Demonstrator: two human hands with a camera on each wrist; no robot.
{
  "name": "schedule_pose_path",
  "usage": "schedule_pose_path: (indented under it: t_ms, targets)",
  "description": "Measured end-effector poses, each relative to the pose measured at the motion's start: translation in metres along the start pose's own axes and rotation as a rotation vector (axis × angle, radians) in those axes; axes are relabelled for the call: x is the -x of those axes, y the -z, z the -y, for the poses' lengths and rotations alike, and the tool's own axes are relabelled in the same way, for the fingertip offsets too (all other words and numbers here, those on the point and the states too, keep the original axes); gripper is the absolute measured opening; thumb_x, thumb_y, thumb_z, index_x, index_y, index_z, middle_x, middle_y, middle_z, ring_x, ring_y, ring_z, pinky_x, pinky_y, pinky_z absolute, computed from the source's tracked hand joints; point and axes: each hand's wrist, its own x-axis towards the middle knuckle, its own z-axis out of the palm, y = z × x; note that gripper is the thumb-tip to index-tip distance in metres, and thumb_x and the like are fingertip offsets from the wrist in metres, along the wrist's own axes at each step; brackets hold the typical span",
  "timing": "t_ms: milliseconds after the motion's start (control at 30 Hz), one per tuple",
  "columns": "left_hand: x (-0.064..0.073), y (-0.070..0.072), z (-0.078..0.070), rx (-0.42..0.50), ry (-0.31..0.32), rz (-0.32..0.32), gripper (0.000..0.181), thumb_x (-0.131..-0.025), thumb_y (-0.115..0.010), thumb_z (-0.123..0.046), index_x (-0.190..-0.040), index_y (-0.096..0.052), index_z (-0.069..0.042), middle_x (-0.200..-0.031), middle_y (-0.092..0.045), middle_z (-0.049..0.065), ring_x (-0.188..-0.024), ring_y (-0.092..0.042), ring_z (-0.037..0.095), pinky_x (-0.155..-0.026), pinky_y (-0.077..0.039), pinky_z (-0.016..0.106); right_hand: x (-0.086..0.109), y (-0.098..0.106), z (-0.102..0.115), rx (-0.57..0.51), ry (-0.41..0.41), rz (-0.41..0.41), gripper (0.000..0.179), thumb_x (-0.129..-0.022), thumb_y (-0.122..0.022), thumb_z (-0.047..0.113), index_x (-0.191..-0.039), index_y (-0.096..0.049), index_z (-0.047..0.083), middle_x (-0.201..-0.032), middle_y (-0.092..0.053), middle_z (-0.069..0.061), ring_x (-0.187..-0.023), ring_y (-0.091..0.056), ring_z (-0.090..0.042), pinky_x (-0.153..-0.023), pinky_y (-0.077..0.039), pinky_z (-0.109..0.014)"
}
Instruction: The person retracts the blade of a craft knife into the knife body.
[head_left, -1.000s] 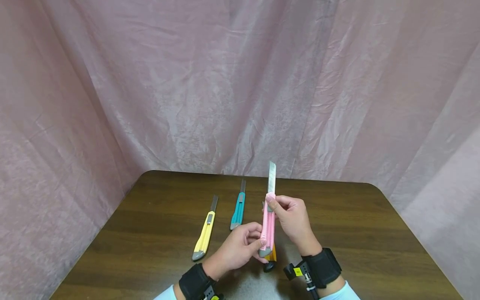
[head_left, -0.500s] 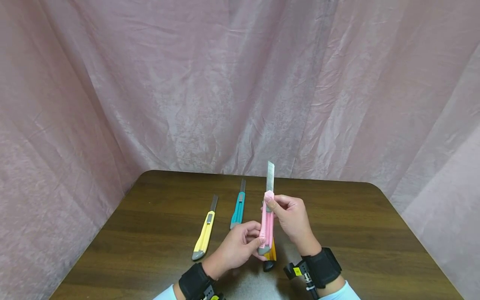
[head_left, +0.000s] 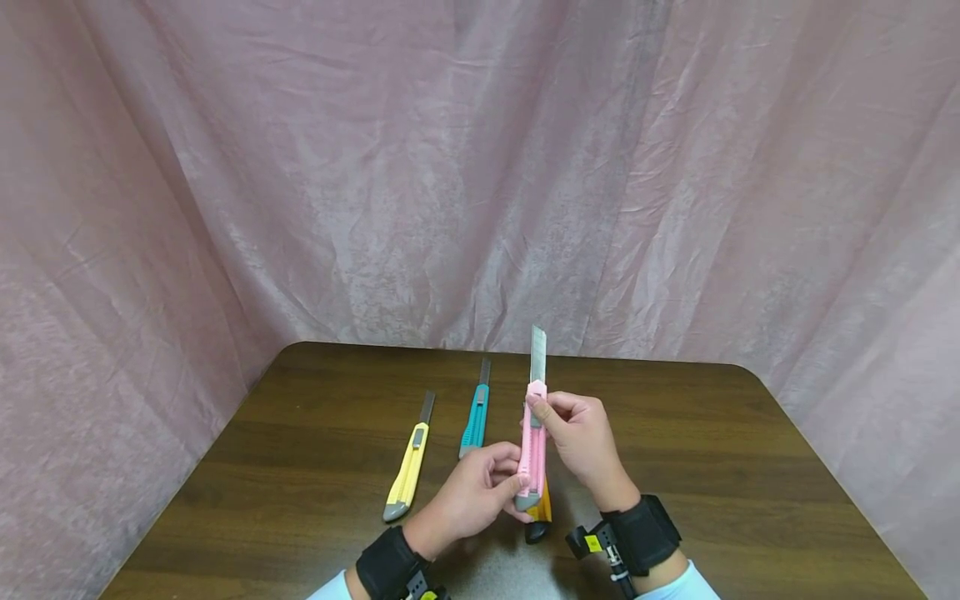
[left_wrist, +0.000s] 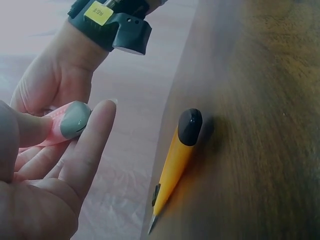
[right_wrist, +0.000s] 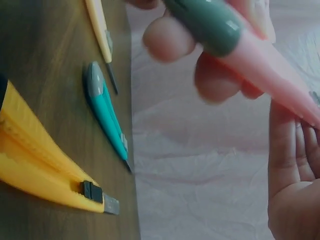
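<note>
Below the hands on the brown wooden tabletop (head_left: 675, 454), an orange plastic cutter with a black end (left_wrist: 190, 127) is partly covered. Above it, the pink plastic cutter with a grey end cap (head_left: 533, 454) is pinched near that cap by the left hand (head_left: 480, 496), its pinch best made firm. Left of that hand, a slim yellow plastic cutter (head_left: 408, 475) is laid. The pink body is also pinched near its mouth by the right hand (head_left: 588, 437), whose fingertips should be confined to plastic, because the flat steel blade (head_left: 538, 354) is exposed just beyond. Past the left hand, a teal plastic cutter (head_left: 475, 421) is laid.
</note>
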Motion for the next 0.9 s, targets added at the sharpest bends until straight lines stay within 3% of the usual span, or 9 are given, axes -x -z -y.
schedule_pose_path:
  t_ms: [133, 267, 367, 533, 633, 733, 900]
  targets:
    - [0.001, 0.0, -0.001, -0.004, 0.01, -0.005, 0.022, -0.094, -0.052, 0.006, -0.115, -0.053, 0.0, -0.101, -0.062, 0.021, -0.084, -0.063, 0.036, -0.062, -0.057, 0.046, -0.002, 0.001, -0.013, 0.006, 0.009, -0.011, 0.014, -0.094, -0.061, 0.013, -0.089, -0.07, 0.003, -0.074, -0.067, -0.009, -0.067, -0.064, -0.025, -0.058, -0.058, -0.032]
    - [0.001, 0.0, 0.0, -0.017, 0.025, -0.019, 0.022, -0.094, -0.053, 0.005, -0.115, -0.053, -0.001, -0.1, -0.063, 0.018, -0.084, -0.063, 0.037, -0.062, -0.057, 0.047, -0.003, 0.002, -0.029, 0.029, -0.044, -0.038, 0.023, -0.092, -0.064, 0.029, -0.08, -0.071, 0.011, -0.069, -0.065, -0.006, -0.063, -0.062, -0.024, -0.052, -0.056, -0.031]
    - [0.001, -0.001, -0.004, -0.021, 0.025, -0.021, 0.022, -0.094, -0.052, 0.007, -0.115, -0.053, 0.0, -0.1, -0.063, 0.017, -0.083, -0.063, 0.038, -0.063, -0.056, 0.049, -0.003, 0.002, -0.033, 0.062, -0.031, -0.048, 0.028, -0.091, -0.064, 0.034, -0.075, -0.07, 0.013, -0.065, -0.064, -0.006, -0.058, -0.059, -0.025, -0.046, -0.052, -0.028]
    - [0.003, -0.005, -0.017, -0.017, 0.0, -0.009, 0.022, -0.094, -0.051, 0.009, -0.115, -0.052, 0.004, -0.101, -0.061, 0.022, -0.084, -0.062, 0.041, -0.063, -0.056, 0.051, -0.003, 0.0, -0.03, 0.106, 0.031, -0.054, 0.023, -0.093, -0.063, 0.025, -0.075, -0.069, 0.012, -0.064, -0.063, 0.0, -0.053, -0.054, -0.019, -0.038, -0.04, -0.023]
    - [0.003, -0.006, -0.021, -0.018, -0.012, -0.007, 0.022, -0.094, -0.051, 0.009, -0.115, -0.051, 0.005, -0.101, -0.061, 0.023, -0.083, -0.062, 0.041, -0.063, -0.056, 0.05, -0.001, -0.001, -0.017, 0.131, 0.081, -0.062, 0.021, -0.094, -0.062, 0.016, -0.076, -0.068, 0.007, -0.059, -0.057, -0.004, -0.049, -0.045, -0.015, -0.036, -0.033, -0.022]
    - [0.002, -0.005, -0.019, -0.019, -0.013, -0.01, 0.022, -0.093, -0.051, 0.01, -0.115, -0.051, 0.005, -0.1, -0.061, 0.022, -0.083, -0.062, 0.042, -0.062, -0.056, 0.049, 0.001, -0.003, -0.004, 0.131, 0.1, -0.065, 0.018, -0.093, -0.062, 0.01, -0.077, -0.067, 0.003, -0.057, -0.051, -0.008, -0.049, -0.039, -0.013, -0.037, -0.03, -0.021]
    - [0.0, 0.0, -0.007, -0.019, 0.0, -0.019, 0.023, -0.093, -0.052, 0.009, -0.115, -0.052, 0.002, -0.099, -0.063, 0.018, -0.083, -0.063, 0.038, -0.061, -0.057, 0.047, 0.001, -0.005, 0.002, 0.123, 0.067, -0.064, 0.016, -0.093, -0.062, 0.008, -0.079, -0.067, 0.001, -0.059, -0.055, -0.008, -0.051, -0.045, -0.016, -0.039, -0.035, -0.021]
